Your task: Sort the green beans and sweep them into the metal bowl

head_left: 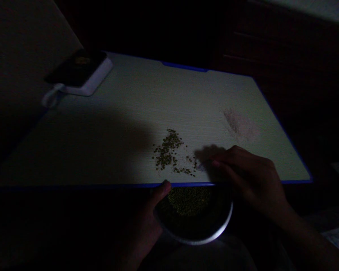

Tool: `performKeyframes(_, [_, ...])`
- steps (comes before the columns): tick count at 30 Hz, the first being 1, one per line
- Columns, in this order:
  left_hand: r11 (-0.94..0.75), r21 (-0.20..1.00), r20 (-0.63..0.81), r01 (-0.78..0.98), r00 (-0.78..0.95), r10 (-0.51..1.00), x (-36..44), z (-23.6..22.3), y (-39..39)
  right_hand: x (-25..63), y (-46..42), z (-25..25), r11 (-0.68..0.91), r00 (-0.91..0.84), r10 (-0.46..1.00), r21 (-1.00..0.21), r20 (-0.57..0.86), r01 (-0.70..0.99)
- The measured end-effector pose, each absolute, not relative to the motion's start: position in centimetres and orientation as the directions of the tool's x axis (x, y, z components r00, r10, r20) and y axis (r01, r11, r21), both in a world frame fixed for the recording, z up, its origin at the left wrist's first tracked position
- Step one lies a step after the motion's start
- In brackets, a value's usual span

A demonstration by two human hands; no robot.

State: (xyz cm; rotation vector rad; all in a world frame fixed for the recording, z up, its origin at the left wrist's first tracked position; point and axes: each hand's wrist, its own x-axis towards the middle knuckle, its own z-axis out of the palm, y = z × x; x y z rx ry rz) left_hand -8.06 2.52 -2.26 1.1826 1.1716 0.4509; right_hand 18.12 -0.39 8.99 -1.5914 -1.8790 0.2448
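Observation:
Small green beans (166,150), which look like mung beans, lie scattered on the pale tabletop (130,101) near its front edge. My right hand (250,173) is closed on a thin fork-like utensil (203,165), its tip beside the beans on the right; dimness blurs its exact shape. Below the table edge is a round metal bowl (214,234) with many green beans (189,201) inside. My left hand (151,218) grips the bowl's left side, its thumb up against the table's blue edge and the other fingers hidden.
A pinkish, fine-grained heap (241,126) lies on the table's right part. At the back left stands a white box-like device (94,81) with a dark top and a pale loop. A blue rim (282,126) borders the tabletop. The surroundings are very dark.

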Motion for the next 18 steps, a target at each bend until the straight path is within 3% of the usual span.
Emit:
performKeyframes(9, [0.356, 0.854, -0.486, 0.379, 0.339, 0.806, -8.1, -1.0, 2.5, 18.2, 0.6, 8.9, 0.249, -0.051, 0.931, -0.525, 0.362, 0.814])
performKeyframes(18, [0.332, 0.872, -0.455, 0.360, 0.345, 0.821, -8.6, -1.6, 2.3, 18.1, 1.5, 8.6, 0.228, -0.025, 0.935, -0.545, 0.355, 0.806])
